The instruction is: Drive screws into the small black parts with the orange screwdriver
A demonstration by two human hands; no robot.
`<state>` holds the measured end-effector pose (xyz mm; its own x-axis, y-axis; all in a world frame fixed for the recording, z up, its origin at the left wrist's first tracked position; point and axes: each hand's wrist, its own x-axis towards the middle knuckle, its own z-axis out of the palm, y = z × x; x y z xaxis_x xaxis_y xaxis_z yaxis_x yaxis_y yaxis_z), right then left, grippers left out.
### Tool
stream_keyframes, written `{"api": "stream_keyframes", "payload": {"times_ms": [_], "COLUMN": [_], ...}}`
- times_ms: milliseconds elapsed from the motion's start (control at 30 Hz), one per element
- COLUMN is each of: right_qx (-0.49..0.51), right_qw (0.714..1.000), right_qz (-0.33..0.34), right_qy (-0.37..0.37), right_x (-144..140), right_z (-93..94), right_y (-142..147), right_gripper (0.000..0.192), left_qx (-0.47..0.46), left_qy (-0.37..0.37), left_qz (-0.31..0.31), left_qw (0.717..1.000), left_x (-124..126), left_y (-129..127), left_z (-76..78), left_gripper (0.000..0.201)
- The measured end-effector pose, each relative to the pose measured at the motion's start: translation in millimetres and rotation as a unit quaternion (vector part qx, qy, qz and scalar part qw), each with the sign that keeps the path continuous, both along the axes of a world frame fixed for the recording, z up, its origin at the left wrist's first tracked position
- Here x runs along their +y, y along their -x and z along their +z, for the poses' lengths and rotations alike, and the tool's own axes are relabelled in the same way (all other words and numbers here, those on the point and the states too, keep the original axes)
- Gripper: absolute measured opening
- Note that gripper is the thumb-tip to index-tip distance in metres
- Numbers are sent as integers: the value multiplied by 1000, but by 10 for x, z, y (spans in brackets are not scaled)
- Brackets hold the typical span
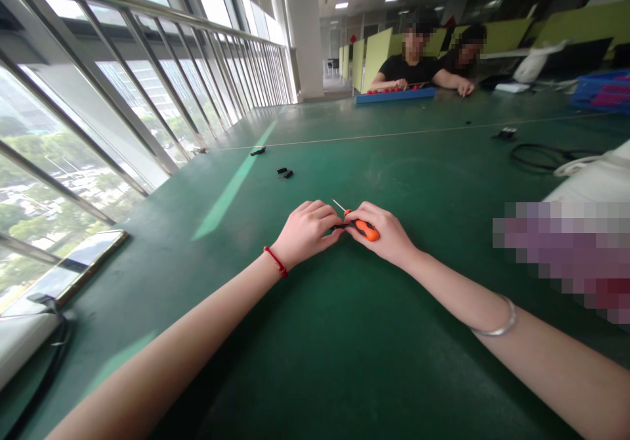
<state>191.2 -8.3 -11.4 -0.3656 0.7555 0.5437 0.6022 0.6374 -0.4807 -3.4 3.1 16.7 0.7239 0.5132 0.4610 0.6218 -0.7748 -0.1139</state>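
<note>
My right hand [386, 233] is closed around a screwdriver [367, 230] with an orange and black handle. The thin metal shaft points up and to the left, past my fingers. Opposite it, my left hand [310, 231] pinches a small black piece [338, 227] between thumb and fingers, and the fingertips of both hands meet there. Most of that piece is hidden, so I cannot make out its kind. Farther off on the green table [394, 335] lie two small black parts [285, 173] close together and another black part [258, 151].
At the left stand a metal railing [142, 52] and a phone-like slab [93, 263] beside a black cable [56, 354]. Black and white cables [546, 157] lie at the right. Two people sit across the table behind a blue tray [396, 95]; a blue basket [600, 92] is far right.
</note>
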Motion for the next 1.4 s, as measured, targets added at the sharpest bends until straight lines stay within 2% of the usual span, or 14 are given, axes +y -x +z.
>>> {"api": "stream_keyframes", "payload": {"times_ms": [133,267,400,500,600,700,800,867,933,1000,1067,1133,1400], "right_qx": [2,24,58,60,38,21,9,-4,-13,-15,-16,-18,-15], "right_qw": [1000,999,996,996,998,998,999,999,999,999,999,999,998], "right_qz": [11,-25,-58,-61,-57,-54,-49,-45,-43,-41,-39,-38,-36], "right_qy": [-13,-22,-18,-10,3,14,20,23,26,29,32,35,42], "right_x": [1,37,93,115,115,106,95,90,88,88,89,90,98], "right_z": [-2,3,-18,-34,-35,-28,-25,-27,-30,-33,-37,-41,-52], "right_y": [-7,-61,-122,-136,-131,-124,-120,-117,-115,-115,-118,-123,-143], "right_gripper": [13,11,9,9,9,9,9,10,10,10,10,11,12], "left_qx": [7,-48,-70,-70,-82,-102,-117,-106,-83,-65,-62,-52,-20], "left_qy": [2,88,172,202,217,221,196,171,164,166,160,174,185], "left_qz": [7,38,51,62,81,124,251,379,498,575,607,613,608], "left_qw": [1000,994,981,975,969,962,940,903,848,798,776,769,772], "left_x": [-3,25,65,70,33,-48,-157,-239,-321,-393,-443,-466,-467], "left_y": [23,68,72,34,82,375,944,1401,1838,2194,2434,2561,2568], "left_z": [43,56,-17,-65,-37,54,153,205,244,270,286,289,240], "left_gripper": [25,18,16,17,19,22,30,33,38,44,47,49,53]}}
